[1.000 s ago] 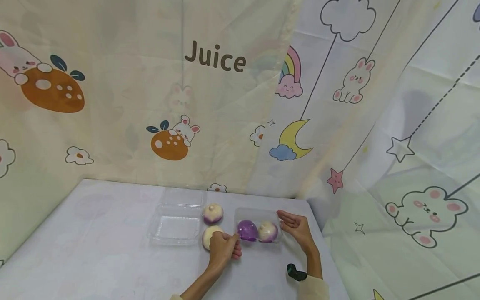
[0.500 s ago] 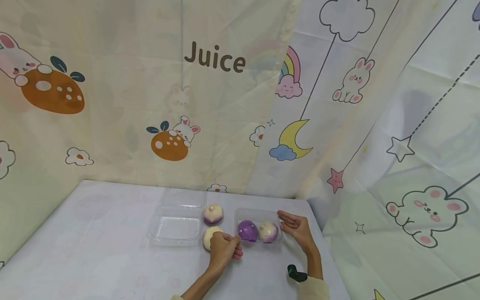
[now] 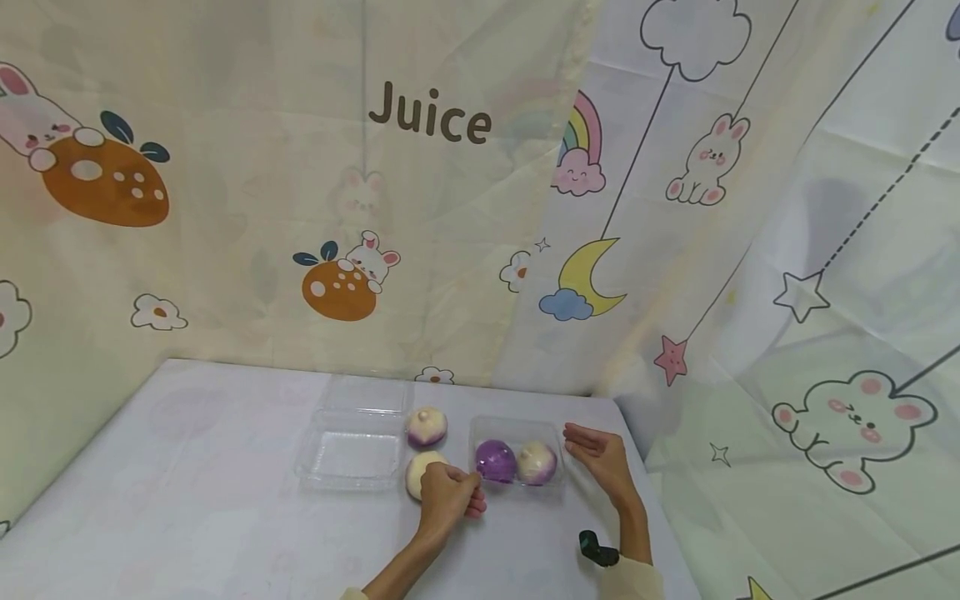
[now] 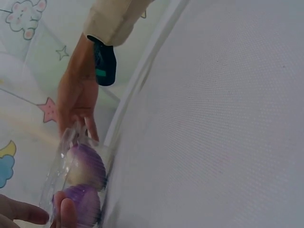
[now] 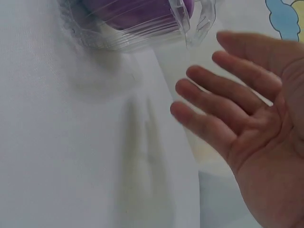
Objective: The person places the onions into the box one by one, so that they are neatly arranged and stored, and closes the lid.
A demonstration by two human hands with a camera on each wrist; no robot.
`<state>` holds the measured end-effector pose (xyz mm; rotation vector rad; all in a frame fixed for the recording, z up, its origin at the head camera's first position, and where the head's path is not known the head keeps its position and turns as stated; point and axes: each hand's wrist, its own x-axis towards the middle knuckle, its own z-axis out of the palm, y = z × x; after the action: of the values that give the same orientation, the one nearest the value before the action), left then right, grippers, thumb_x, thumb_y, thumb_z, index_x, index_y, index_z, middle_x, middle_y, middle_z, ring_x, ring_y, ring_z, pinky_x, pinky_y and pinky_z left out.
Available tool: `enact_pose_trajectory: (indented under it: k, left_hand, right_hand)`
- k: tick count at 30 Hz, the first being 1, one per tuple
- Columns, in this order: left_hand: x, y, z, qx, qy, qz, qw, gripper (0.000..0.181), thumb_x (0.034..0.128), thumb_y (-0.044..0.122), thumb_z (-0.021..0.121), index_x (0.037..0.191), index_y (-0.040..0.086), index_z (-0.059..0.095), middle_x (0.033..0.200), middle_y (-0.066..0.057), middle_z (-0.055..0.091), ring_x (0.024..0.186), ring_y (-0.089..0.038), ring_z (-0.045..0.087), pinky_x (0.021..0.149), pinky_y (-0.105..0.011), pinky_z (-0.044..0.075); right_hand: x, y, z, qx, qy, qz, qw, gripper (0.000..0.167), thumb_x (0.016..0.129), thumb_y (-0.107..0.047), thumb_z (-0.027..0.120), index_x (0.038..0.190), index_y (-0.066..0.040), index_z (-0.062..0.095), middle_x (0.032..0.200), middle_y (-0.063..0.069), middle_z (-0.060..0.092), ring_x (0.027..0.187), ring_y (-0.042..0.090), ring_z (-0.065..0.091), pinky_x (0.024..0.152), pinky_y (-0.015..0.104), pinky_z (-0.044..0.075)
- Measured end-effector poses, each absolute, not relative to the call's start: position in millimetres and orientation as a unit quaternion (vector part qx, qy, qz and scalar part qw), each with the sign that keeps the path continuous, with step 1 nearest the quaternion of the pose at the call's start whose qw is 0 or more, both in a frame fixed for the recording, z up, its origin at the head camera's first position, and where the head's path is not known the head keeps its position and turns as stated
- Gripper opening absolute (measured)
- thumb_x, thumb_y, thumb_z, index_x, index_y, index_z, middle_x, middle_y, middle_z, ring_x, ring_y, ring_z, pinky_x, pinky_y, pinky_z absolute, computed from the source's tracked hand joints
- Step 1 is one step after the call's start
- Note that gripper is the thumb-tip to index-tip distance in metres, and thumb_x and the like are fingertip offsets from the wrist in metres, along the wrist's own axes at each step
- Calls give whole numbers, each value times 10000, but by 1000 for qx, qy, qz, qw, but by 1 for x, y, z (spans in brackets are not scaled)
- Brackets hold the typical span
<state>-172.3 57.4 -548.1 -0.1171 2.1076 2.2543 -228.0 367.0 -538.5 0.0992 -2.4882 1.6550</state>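
A clear plastic clamshell box [image 3: 517, 427] stands right of the table's middle with two round purple-and-cream, turnip-like things inside, a purple one [image 3: 496, 461] and a paler one [image 3: 537, 463]. My left hand [image 3: 447, 498], fingers curled, pinches the box's left edge between thumb and fingertips. That hand also partly hides a cream round thing [image 3: 422, 473] on the table. Beyond this lies another, cream with a purple base [image 3: 427, 427]. My right hand [image 3: 606, 463] stands just off the box's right side. In the right wrist view its fingers [image 5: 218, 104] are spread and hold nothing.
Left of the loose round things lies a second clear clamshell [image 3: 352, 454], its lid [image 3: 367, 394] folded back. The white table [image 3: 225, 500] ends at a printed curtain behind and to the right. A dark strap device [image 3: 597, 548] sits at the right wrist.
My right hand has come away from the box's right side and shifted slightly right. The left hand, the box and the loose round things have stayed nearly still.
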Motion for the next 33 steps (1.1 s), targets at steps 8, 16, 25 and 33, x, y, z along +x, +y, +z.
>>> enact_pose_trajectory:
  k: [8, 16, 25, 33]
  left_hand:
    - [-172, 57, -546, -36, 681, 731, 29, 214, 938, 41, 729, 886, -167, 737, 673, -165, 763, 509, -171, 738, 510, -339, 670]
    - [-172, 56, -546, -36, 681, 731, 32, 207, 939, 34, 726, 892, -167, 740, 674, -160, 764, 511, -167, 738, 513, -334, 671]
    - [-172, 57, -549, -38, 688, 724, 30, 211, 939, 40, 726, 881, -163, 736, 664, -152, 760, 501, -171, 738, 503, -332, 666]
    - [-174, 58, -550, -41, 692, 720, 28, 213, 946, 47, 714, 884, -155, 737, 655, -126, 758, 498, -156, 736, 503, -322, 664]
  right_hand:
    - [-214, 363, -531, -64, -810, 576, 87, 387, 1088, -168, 696, 1304, 152, 698, 1096, 301, 805, 882, 296, 848, 766, 359, 721]
    - [-205, 364, -528, -72, -830, 553, 3, 410, 1106, -226, 671, 1291, 137, 713, 1073, 306, 807, 762, 400, 821, 662, 392, 715]
    - [-197, 369, -530, -35, -841, 535, -76, 448, 1134, -303, 615, 1248, 114, 731, 1016, 230, 813, 702, 209, 749, 551, 294, 639]
    - [-192, 371, -531, 13, -824, 552, -124, 473, 1142, -285, 603, 1242, 168, 699, 1009, 188, 798, 746, 201, 756, 577, 302, 657]
